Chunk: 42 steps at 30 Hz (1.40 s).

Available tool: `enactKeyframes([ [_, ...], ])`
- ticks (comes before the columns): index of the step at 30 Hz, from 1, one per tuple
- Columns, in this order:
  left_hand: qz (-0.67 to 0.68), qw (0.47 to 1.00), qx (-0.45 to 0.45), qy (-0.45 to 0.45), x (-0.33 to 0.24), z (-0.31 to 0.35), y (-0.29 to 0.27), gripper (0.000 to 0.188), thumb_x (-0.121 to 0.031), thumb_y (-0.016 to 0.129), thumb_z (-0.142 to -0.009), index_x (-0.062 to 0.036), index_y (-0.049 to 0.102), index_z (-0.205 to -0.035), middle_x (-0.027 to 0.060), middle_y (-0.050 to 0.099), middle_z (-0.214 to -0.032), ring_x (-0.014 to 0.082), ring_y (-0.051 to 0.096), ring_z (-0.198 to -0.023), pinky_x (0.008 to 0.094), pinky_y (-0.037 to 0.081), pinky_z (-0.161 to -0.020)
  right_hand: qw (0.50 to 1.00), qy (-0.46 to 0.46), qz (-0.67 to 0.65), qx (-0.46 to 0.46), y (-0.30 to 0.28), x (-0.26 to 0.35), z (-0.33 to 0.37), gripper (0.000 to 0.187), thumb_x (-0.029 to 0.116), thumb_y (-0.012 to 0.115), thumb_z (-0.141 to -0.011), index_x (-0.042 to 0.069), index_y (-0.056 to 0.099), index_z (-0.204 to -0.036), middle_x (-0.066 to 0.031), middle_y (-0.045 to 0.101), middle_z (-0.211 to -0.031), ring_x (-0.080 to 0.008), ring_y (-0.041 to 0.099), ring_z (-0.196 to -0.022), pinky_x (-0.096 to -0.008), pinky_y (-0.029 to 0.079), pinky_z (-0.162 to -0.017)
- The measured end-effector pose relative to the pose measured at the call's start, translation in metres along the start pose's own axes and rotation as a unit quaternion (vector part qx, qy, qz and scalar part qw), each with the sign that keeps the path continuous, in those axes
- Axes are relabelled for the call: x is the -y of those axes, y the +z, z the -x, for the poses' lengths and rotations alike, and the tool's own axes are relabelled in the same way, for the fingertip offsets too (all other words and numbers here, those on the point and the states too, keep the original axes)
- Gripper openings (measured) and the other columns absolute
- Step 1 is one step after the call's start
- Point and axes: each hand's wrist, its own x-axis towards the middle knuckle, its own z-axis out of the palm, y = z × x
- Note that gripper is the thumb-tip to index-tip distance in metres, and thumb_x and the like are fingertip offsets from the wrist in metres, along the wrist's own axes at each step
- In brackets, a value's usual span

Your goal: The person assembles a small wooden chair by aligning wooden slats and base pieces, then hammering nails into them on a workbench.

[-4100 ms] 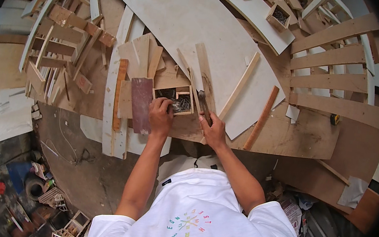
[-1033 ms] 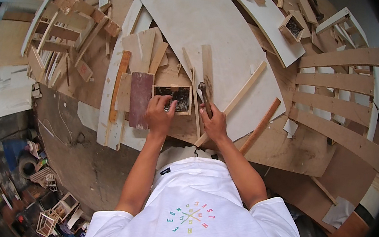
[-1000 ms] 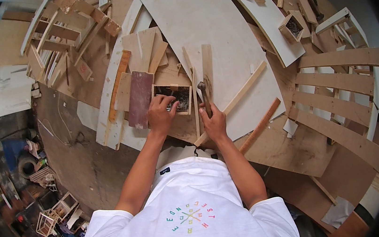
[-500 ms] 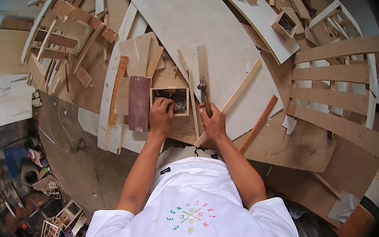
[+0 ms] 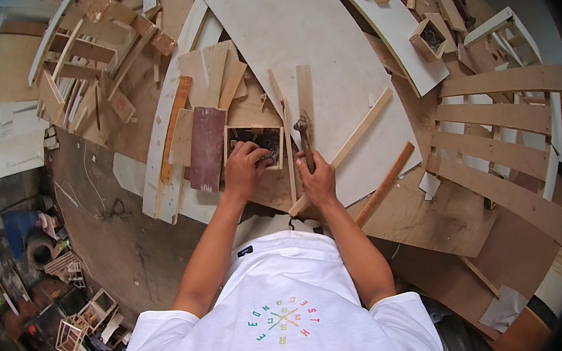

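My left hand (image 5: 245, 170) reaches over the near side of a small wooden box (image 5: 280, 163) with thin metal nails (image 5: 266, 140) in it. Its fingers are bent together at the nails, and the fingertips are partly hidden, so what they pinch is unclear. My right hand (image 5: 316, 183) is wrapped round the handle of a hammer (image 5: 306, 140), whose dark head points away from me. A maroon board (image 5: 206, 152) lies against the box's left side. Right of the hammer, a pale wooden strip (image 5: 352, 139) runs diagonally across a white panel (image 5: 292, 29).
A reddish-brown strip (image 5: 385, 181) lies at the right near edge of the worktable (image 5: 429, 225). Slatted wooden frames stand at the left (image 5: 92, 54) and right (image 5: 494, 128). A second nail box (image 5: 427, 40) sits at the back right. Small frames (image 5: 84, 323) clutter the floor lower left.
My left hand has shifted slightly right, deeper over the nails, with its fingers moving among them. My right hand still holds the hammer in nearly the same place. The view has tilted slightly.
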Motion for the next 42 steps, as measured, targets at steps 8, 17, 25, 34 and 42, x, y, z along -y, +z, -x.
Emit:
enactKeyframes([
  [8,-0.017,1.000,-0.009,-0.010,0.023,-0.007,-0.010,0.012,-0.004,0.078,-0.079,-0.0115,0.077,-0.088,0.0032,0.068,-0.087,0.0269,0.064,-0.091,0.0418,0.049,-0.080,1.000,0.000,0.012,-0.001,0.000,0.002,0.000,0.024,0.022,0.067,-0.096,0.003,0.068,-0.112,-0.0158,0.069,-0.074,-0.0254,0.069,-0.068,-0.0382,0.053,-0.069],
  [17,-0.065,0.993,0.094,0.039,0.018,-0.012,-0.018,0.013,-0.011,0.083,-0.073,-0.0143,0.080,-0.085,0.0034,0.070,-0.088,0.0254,0.064,-0.091,0.0396,0.052,-0.081,1.000,0.009,0.001,-0.004,-0.001,0.004,-0.001,0.024,0.022,0.067,-0.096,0.004,0.068,-0.111,-0.0136,0.063,-0.067,-0.0230,0.063,-0.061,-0.0376,0.050,-0.065],
  [25,-0.053,0.997,0.058,0.024,0.022,-0.014,-0.010,0.021,-0.009,0.083,-0.073,-0.0116,0.078,-0.093,0.0054,0.070,-0.095,0.0279,0.065,-0.094,0.0411,0.053,-0.084,1.000,-0.005,0.005,-0.015,0.001,-0.005,-0.003,0.024,0.024,0.068,-0.096,0.005,0.068,-0.111,-0.0113,0.057,-0.060,-0.0215,0.057,-0.055,-0.0379,0.047,-0.060],
  [34,-0.030,0.999,-0.006,-0.015,0.016,-0.003,-0.015,0.026,-0.003,0.083,-0.073,-0.0071,0.076,-0.098,0.0070,0.068,-0.100,0.0292,0.065,-0.097,0.0423,0.053,-0.086,1.000,0.012,0.012,-0.011,0.001,0.002,-0.002,0.023,0.023,0.067,-0.097,0.005,0.068,-0.110,-0.0114,0.058,-0.060,-0.0211,0.058,-0.056,-0.0379,0.048,-0.060],
  [42,-0.072,0.997,-0.006,0.028,0.019,-0.006,-0.007,0.016,-0.012,0.082,-0.079,-0.0090,0.076,-0.094,0.0060,0.067,-0.096,0.0281,0.064,-0.093,0.0414,0.052,-0.083,1.000,0.009,0.010,-0.024,0.003,0.004,-0.003,0.023,0.024,0.068,-0.096,0.005,0.069,-0.110,-0.0127,0.062,-0.065,-0.0229,0.062,-0.059,-0.0372,0.049,-0.063],
])
